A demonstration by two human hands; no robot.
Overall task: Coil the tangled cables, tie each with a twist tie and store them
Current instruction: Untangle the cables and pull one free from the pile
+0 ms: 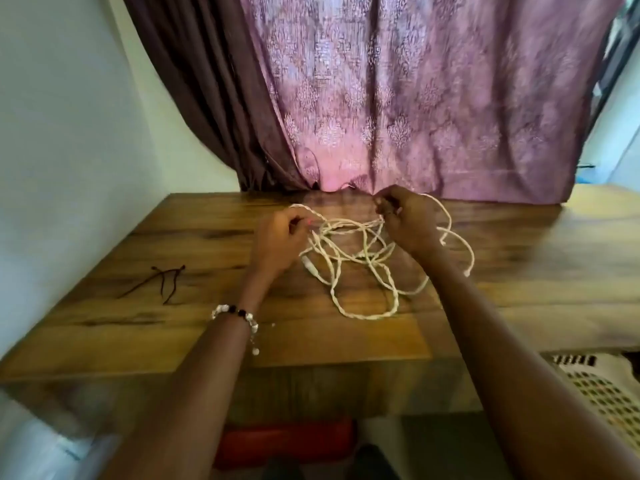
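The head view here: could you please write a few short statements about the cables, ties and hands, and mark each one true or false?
1. Both hands hold strands of the white cables. True: the left hand and the right hand each pinch a strand.
2. The cables are already neatly coiled. False: they lie in a loose tangle on the table.
3. The dark twist ties lie to the left of the left hand, untouched. True.
4. A twist tie is wrapped round the cables. False: none is on them yet.
5. The bracelet is on the right wrist. False: it is on the left wrist.
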